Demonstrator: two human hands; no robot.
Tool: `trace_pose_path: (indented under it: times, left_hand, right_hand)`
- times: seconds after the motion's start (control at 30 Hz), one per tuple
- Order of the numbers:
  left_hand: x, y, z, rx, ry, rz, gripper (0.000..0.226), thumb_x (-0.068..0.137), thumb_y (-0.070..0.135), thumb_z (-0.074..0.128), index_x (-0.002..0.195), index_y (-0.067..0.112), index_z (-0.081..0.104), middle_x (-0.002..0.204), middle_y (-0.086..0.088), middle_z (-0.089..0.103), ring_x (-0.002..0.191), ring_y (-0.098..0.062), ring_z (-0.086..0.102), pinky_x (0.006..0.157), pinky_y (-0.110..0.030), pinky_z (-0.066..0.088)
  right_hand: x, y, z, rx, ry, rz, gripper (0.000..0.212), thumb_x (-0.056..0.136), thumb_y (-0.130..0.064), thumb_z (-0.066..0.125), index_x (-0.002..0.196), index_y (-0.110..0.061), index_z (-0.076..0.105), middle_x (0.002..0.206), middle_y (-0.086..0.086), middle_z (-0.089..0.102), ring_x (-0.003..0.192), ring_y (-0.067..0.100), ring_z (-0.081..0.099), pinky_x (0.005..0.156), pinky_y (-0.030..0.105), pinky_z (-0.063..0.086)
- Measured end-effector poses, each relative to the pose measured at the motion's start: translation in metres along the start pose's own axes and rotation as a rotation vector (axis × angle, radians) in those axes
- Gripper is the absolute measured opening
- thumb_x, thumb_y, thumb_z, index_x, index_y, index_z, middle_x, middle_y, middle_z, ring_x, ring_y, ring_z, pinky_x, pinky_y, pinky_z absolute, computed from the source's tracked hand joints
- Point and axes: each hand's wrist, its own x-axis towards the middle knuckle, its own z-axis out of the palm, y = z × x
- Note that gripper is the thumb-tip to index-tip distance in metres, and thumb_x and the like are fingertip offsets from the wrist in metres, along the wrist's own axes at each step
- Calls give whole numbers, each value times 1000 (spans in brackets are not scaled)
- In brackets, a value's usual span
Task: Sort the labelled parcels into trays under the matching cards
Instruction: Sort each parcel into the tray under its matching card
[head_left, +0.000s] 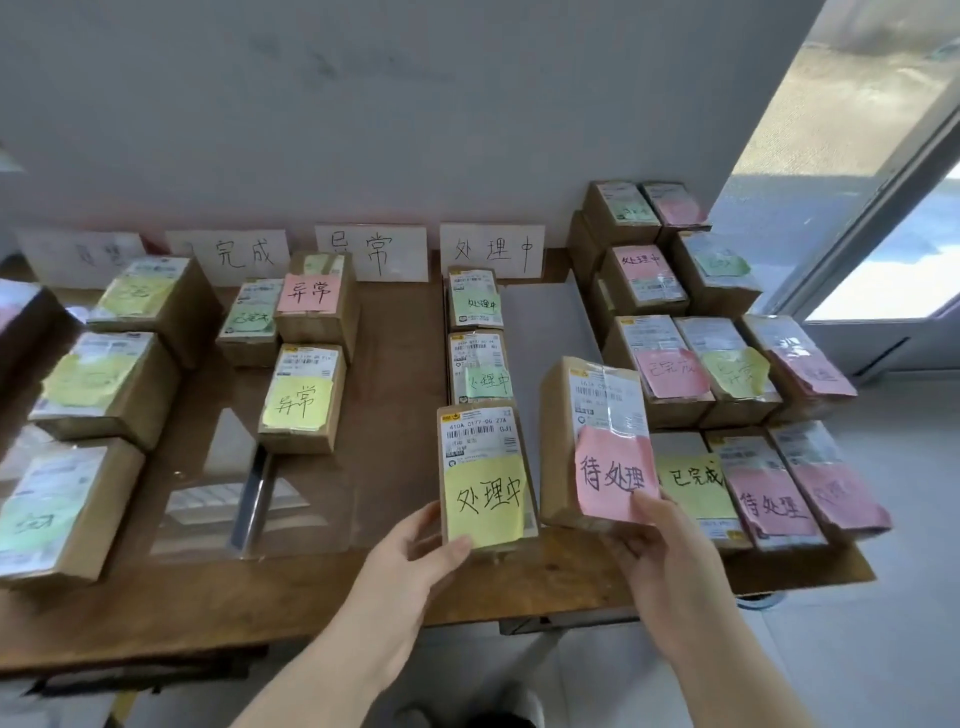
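Parcels on a wooden table (395, 364), four white cards propped at the wall behind.

Left hand (415, 551) grips the yellow-note parcel (485, 473) at its near-left corner, thumb on the near edge of the note. Note reads 处理中. Parcel lies flat at the near end of a clear tray (540, 322) under the 处理中 card (491, 251). Long axis runs near-far, shipping label at the far end, note at the near end, text upright to the viewer.

Two green-note parcels (475, 332) sit further along the same tray, same near-far axis, one behind the other, close in line with the yellow-note one.

Right hand (660, 551) clamps the pink-note parcel (597, 441) at its near edge, thumb on the note's near-right corner. Note reads 待处理. This one is just right of the yellow-note parcel, tilted: far end raised, top face leaning toward the viewer. Long axis near-far, slightly rotated. Cannot tell if its near edge touches the table.

Unsorted stack (727, 364) sits right of it, in rows with pink, yellow and green notes, some stacked two high at the far end.

Left of the tray: 异常 card (371, 252) with two 异常 parcels (306, 358) in front, then more parcels further left, their notes too blurred to read.
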Motion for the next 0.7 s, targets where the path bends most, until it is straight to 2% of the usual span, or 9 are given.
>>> trace_pose_path:
  times: [0.13, 0.23, 0.43, 0.5, 0.57, 0.7]
  left_hand:
    - [13, -7, 24, -5, 41, -32, 62, 82, 6, 70, 138, 15, 45, 115, 1, 67, 107, -14, 60, 105, -37, 42]
    - [22, -11, 37, -36, 62, -88, 62, 84, 5, 67, 140, 12, 42, 112, 1, 67, 111, -18, 57, 109, -41, 37]
    - [36, -20, 47, -32, 152, -123, 56, 87, 6, 65, 139, 13, 43, 118, -1, 65, 114, -19, 55, 104, -37, 37]
    - [42, -27, 46, 17, 194, -129, 51, 88, 12, 66, 136, 18, 49, 122, 0, 63, 118, -20, 53, 110, -44, 33]
    - [47, -34, 44, 130, 250, -115, 40, 88, 19, 66, 127, 25, 57, 122, 2, 64, 118, -20, 53, 109, -47, 35]
    - [52, -42, 49, 370, 359, -38, 34, 92, 22, 59, 126, 22, 59, 118, 4, 64, 110, -17, 56, 95, -33, 45]
  right_hand:
    - [7, -14, -5, 31, -31, -10, 17, 87, -7, 54, 104, -7, 55, 89, 10, 67, 82, 20, 62, 80, 33, 48]
    - [13, -23, -6, 4, -67, -8, 30, 76, -13, 60, 105, -10, 56, 91, 9, 68, 84, 20, 63, 81, 34, 48]
    - [30, -34, -7, -57, -111, 15, 22, 86, -10, 57, 108, -11, 57, 87, 6, 73, 84, 18, 66, 78, 32, 49]
    - [36, -37, -7, -54, -119, 17, 25, 85, -11, 58, 111, -11, 57, 89, 6, 73, 83, 16, 68, 78, 32, 50]
    - [41, -40, -8, -52, -129, 24, 30, 84, -12, 59, 114, -10, 56, 92, 7, 73, 87, 18, 67, 79, 33, 50]
    - [49, -45, -9, -62, -161, 36, 40, 83, -14, 59, 122, -7, 53, 95, 8, 72, 88, 17, 66, 79, 32, 50]
